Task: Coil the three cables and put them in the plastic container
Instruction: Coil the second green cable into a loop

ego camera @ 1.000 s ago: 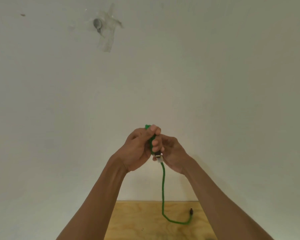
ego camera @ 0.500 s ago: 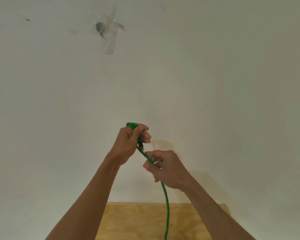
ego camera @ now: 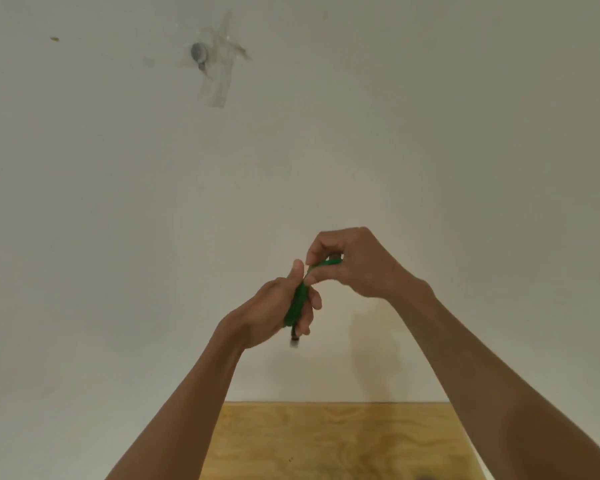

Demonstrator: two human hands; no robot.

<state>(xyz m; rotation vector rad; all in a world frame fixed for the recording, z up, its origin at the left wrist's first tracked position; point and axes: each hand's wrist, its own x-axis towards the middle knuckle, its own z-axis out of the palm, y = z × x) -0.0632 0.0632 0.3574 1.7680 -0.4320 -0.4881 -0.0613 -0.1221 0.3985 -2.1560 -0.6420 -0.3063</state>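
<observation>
Plywood table (ego camera: 343, 441) lies nearest, below both forearms. Above it, the left hand (ego camera: 274, 313) grips the bundled green cable (ego camera: 297, 304), a dark plug hanging under it. The right hand (ego camera: 357, 265) pinches the cable's upper loop, before the white wall (ego camera: 465, 133).

Plain wall above a plywood bench

A pale wall (ego camera: 430, 133) is filling most of the view, lit softly and evenly. Crossed strips of clear tape (ego camera: 219, 69) are holding a small grey object (ego camera: 199, 54) against it. The bench (ego camera: 326, 445) is showing yellow wood grain below.
</observation>
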